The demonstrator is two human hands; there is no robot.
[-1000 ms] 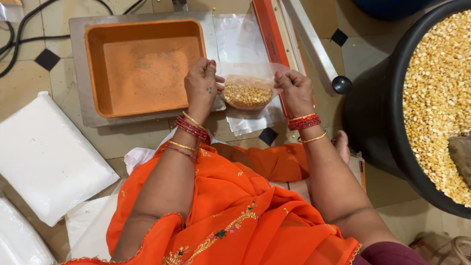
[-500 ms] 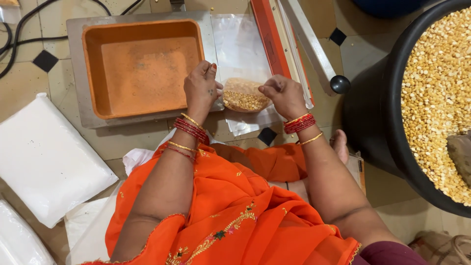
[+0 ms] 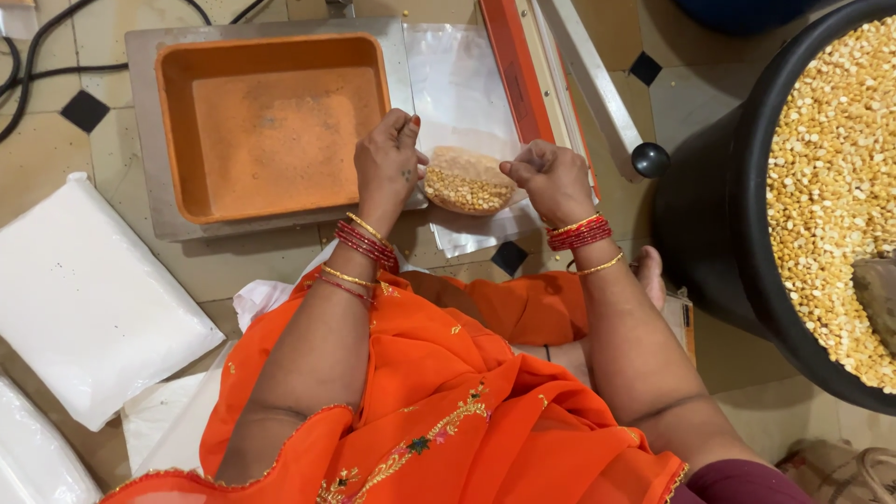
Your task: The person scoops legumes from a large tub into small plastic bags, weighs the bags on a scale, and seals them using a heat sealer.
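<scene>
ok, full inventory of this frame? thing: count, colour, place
clear pouch of yellow split pulses: 1, clear and yellow, held between both hands
orange tray: 1, orange, on grey metal platform, upper left
heat sealer: 1, red bar, grey arm with black knob, top centre
black tub of split pulses: 1, black, yellow fill, right
white packs: at least 2, white, left
cables: black, top left
left hand: fingers pinching pouch's left edge
right hand: fingers pinching pouch's right edge
</scene>
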